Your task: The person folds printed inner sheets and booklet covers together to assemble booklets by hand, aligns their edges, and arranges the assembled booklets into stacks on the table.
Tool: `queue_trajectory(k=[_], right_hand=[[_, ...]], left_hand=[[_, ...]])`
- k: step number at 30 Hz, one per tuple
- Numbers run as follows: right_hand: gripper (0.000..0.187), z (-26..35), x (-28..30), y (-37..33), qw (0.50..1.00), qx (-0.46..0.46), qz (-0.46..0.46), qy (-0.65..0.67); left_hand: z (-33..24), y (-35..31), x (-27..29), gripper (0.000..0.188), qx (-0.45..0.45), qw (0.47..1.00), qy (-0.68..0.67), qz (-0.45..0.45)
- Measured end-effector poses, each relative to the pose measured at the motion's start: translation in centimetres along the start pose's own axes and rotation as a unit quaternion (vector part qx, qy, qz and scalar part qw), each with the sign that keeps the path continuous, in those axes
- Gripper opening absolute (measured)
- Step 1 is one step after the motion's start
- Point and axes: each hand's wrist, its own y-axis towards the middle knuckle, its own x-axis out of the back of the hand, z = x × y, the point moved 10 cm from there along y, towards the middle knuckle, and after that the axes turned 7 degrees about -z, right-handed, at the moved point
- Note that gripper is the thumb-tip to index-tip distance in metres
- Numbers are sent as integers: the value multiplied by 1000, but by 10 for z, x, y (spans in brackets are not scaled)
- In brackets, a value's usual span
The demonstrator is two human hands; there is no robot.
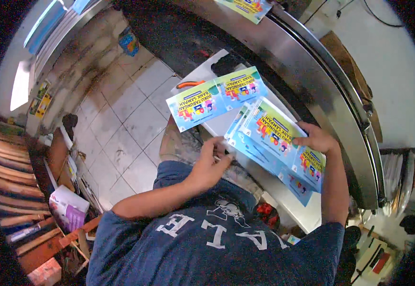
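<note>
A fanned stack of colourful printed sheets (269, 136), blue, green and yellow with cartoon figures, lies at a slant over the white work surface. At its right edge my right hand (318, 139) is closed, with the thumb on top and the fingers partly hidden behind the sheets. My left hand (210, 164) is beside the stack's left corner, fingers loosely bent, with a gap between thumb and forefinger. One fingertip seems to touch the sheets' edge. Farther off to the left lies another printed sheet (195, 106) of the same design, overlapping a similar one (241, 88).
An orange-handled tool (190, 84) lies behind the separate sheets. A curved-looking metal edge (331, 62) runs along the far right, with another printed sheet (248, 8) on top. Wooden slats (19, 167) and a purple-white package (68, 207) are at left, beside the tiled floor (121, 128).
</note>
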Motion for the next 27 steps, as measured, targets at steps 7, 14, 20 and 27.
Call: queue_trajectory(k=[7,14,20,27], right_hand=[[57,0,-8,4,999,17,39,15],[60,-4,-11,3,997,30,37,68],[67,-27,-11,14,988,65,54,130],[65,-18,-3,0,967,83,20,238]], left_hand=[[-44,12,4,66,-95,984,147,41],[-18,20,7,65,-2,990,128,55],[-43,12,-21,50,53,969,-233,62],[-73,18,-80,86,-34,918,-376,120]])
